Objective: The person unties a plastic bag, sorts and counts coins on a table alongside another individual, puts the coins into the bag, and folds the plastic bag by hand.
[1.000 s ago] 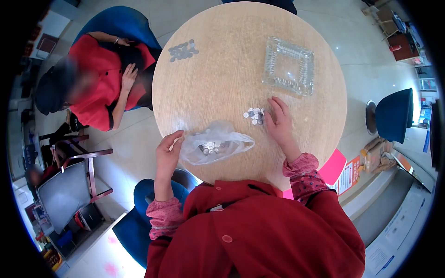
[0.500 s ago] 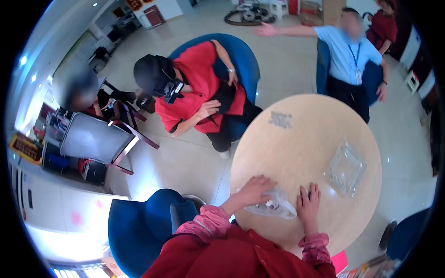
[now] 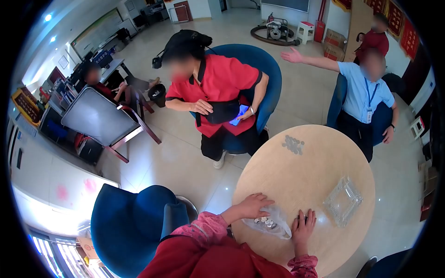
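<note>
A clear plastic bag point(image 3: 281, 227) with coins point(image 3: 265, 222) in it lies on the round wooden table point(image 3: 343, 255), near its front left edge. My left hand point(image 3: 254, 206) rests at the bag's upper left edge, its fingers apart. To the right of the bag, my right hand point(image 3: 303, 227) lies on the tabletop with its fingers spread, over a few coins that are mostly hidden. A square glass tray point(image 3: 343, 201) stands farther right. Near the table's far edge is a flat group of several grey coins point(image 3: 293, 145).
Across the table, a person in red point(image 3: 227, 76) sits in a blue chair, holding a lit phone point(image 3: 239, 114). Another person in light blue point(image 3: 366, 88) sits at the far right with one arm stretched out. An empty blue chair point(image 3: 125, 227) stands to the left.
The view has swung up and left, bringing more of the room into sight. My left hand has shifted from the bag's left side to its upper edge. The person in red now shows a phone.
</note>
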`<state>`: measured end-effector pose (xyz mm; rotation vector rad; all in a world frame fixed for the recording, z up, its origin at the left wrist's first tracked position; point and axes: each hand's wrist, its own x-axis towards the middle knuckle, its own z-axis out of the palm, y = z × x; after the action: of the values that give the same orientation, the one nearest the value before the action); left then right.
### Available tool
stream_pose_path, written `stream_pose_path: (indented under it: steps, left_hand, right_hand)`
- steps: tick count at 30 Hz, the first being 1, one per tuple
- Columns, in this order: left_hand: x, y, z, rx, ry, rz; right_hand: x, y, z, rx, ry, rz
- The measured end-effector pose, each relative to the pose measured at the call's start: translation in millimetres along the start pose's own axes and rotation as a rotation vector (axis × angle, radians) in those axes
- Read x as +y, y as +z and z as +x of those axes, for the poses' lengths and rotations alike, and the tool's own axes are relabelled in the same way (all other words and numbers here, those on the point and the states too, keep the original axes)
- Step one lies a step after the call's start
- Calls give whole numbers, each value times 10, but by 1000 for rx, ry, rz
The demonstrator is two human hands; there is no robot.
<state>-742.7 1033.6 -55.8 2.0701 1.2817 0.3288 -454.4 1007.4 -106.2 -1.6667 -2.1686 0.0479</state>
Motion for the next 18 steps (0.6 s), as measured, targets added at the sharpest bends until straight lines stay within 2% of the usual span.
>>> stream_pose_path:
  steps: [8, 11, 13, 14, 16, 18]
  left_hand:
    - [-211, -118, 55, 71, -36, -207]
    - [-400, -349, 85, 218, -103, -262]
    - [-639, -408, 119, 400, -226, -234]
    - [-722, -419, 116, 410, -228, -234]
    - [-896, -454, 125, 464, -539, -256]
    - [-1114, -419, 142, 490, -580, -282]
  right_hand:
    - [29, 25, -11, 24, -4, -6]
    - [37, -2, -11, -39, 15, -12]
    - [57, 18, -13, -27, 2, -18]
    - [59, 28, -27, -20, 1, -21]
    - [43, 48, -22, 10, -15, -33]
    - [78, 87, -50, 42, -26, -52]
